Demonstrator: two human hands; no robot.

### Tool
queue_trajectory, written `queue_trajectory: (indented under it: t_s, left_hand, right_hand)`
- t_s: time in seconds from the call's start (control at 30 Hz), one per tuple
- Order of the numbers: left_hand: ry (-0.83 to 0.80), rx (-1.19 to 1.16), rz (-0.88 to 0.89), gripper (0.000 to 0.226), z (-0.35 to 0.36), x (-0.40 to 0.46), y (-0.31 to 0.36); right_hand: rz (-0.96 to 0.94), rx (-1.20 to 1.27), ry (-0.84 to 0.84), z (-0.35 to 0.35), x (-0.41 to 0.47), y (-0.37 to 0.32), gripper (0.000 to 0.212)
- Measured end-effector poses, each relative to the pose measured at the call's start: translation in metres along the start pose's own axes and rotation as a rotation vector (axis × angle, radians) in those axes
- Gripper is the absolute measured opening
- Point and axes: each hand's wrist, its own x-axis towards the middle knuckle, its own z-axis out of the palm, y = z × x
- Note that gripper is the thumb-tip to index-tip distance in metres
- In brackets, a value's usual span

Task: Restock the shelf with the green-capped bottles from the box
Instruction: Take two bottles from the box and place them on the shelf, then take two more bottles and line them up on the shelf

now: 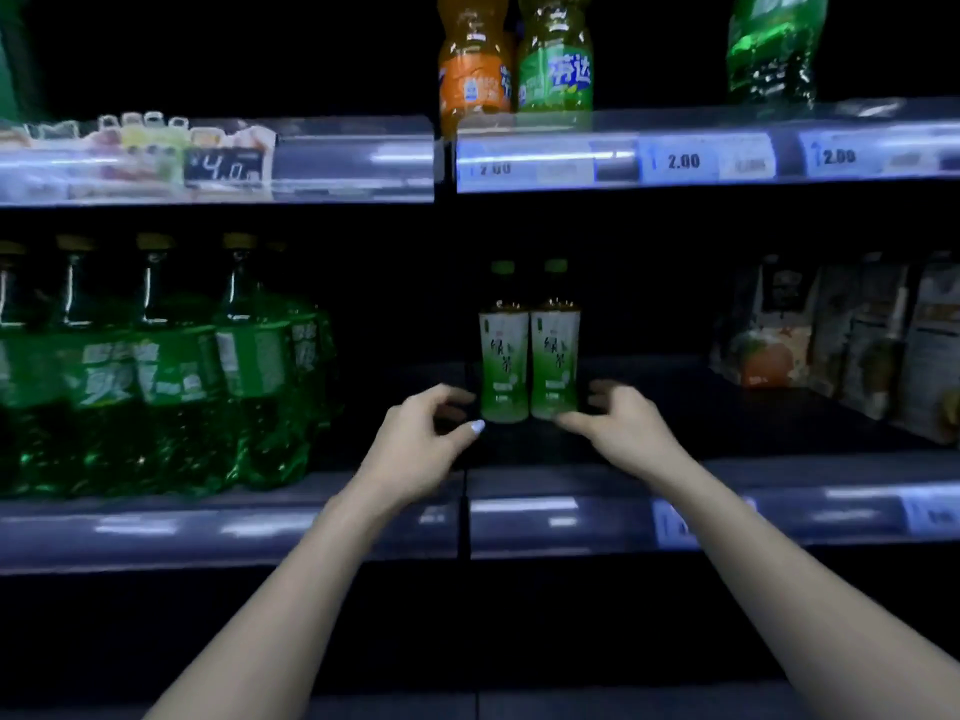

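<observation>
Two green-capped bottles with white and green labels stand upright side by side on the middle shelf (pixel 727 475): the left bottle (pixel 503 356) and the right bottle (pixel 555 356). My left hand (pixel 426 439) hovers just left of the left bottle's base, fingers curled and apart, holding nothing. My right hand (pixel 623 423) sits just right of the right bottle's base, fingers spread, also holding nothing. Whether the fingertips touch the bottles I cannot tell. The box is out of view.
Several large green soda bottles (pixel 156 366) fill the middle shelf's left part. Snack packets (pixel 852 340) stand at its right. On the upper shelf (pixel 675 158) stand an orange bottle (pixel 472 59), a green bottle (pixel 555 54) and a green bag (pixel 774 44).
</observation>
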Motion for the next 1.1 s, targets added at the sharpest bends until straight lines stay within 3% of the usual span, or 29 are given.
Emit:
queue_trajectory:
  t_s: [0.13, 0.27, 0.43, 0.63, 0.77, 0.9, 0.97, 1.1]
  left_hand:
    - [-0.089, -0.104, 0.112, 0.017, -0.003, -0.091, -0.001]
    - [-0.151, -0.235, -0.035, 0.017, 0.015, -0.185, -0.034]
    - [-0.28, -0.259, -0.354, 0.015, 0.058, -0.301, -0.104]
    - [-0.535, -0.156, -0.781, 0.019, 0.158, -0.479, -0.232]
    - [-0.641, -0.128, -0.991, 0.016, 0.232, -0.597, -0.323]
    - [-0.728, -0.049, -1.08, 0.012, 0.299, -0.681, -0.413]
    - [-0.767, 0.019, -1.094, 0.029, 0.325, -0.714, -0.451]
    - [-0.806, 0.073, -1.085, 0.043, 0.356, -0.768, -0.506]
  right_hand:
    - [-0.085, 0.129, 0.041, 0.011, -0.103, 0.0, 0.031]
    - [-0.097, 0.192, -0.014, 0.037, -0.193, 0.023, 0.012]
    - [0.169, 0.23, -0.249, 0.096, -0.287, 0.114, 0.012]
    - [0.612, 0.093, -0.592, 0.177, -0.433, 0.305, 0.016]
    - [0.805, -0.03, -0.674, 0.235, -0.526, 0.432, 0.023]
    - [0.87, -0.087, -0.773, 0.301, -0.601, 0.537, 0.031]
    - [0.855, -0.116, -0.844, 0.332, -0.634, 0.58, 0.035]
    - [0.743, -0.176, -0.936, 0.382, -0.684, 0.638, 0.044]
